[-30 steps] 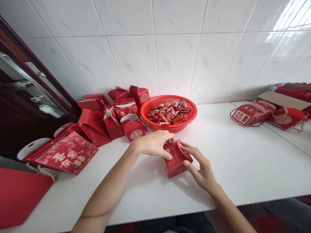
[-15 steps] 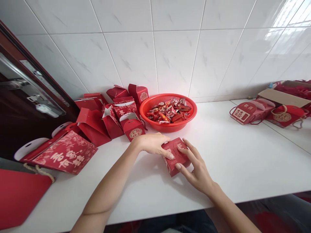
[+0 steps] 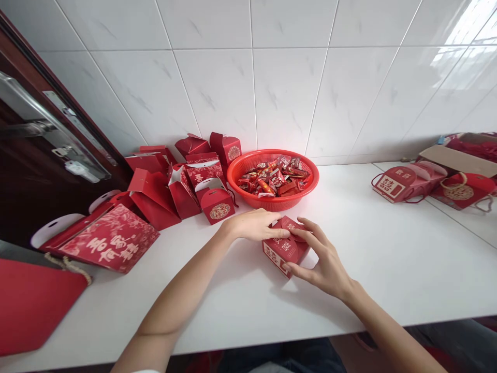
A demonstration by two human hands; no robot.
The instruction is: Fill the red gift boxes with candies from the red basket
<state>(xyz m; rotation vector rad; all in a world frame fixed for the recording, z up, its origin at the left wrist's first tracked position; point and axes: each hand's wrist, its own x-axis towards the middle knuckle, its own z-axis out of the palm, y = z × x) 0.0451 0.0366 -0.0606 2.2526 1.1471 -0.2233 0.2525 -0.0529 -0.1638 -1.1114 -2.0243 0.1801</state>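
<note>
Between my hands a small red gift box with gold characters and a pale printed panel stands on the white table. From the left and behind, my left hand grips it, with fingers lying across its top. On the other side my right hand holds it, thumb at the near lower corner and fingers on the top flaps. The flaps look folded down, partly covered by my fingers. Just beyond stands a red plastic basket full of wrapped sweets.
Several red gift boxes crowd the left side, a floral one nearest. A red sheet-like piece lies at the left edge. Two boxes, one pink-red, sit at right beside a cardboard carton. A tiled wall rises behind; a door is at left.
The gift box has turned slightly, bringing its printed front panel into fuller view. Its top flaps look more bulged. My fingers have shifted on the top, and the view has moved slightly.
</note>
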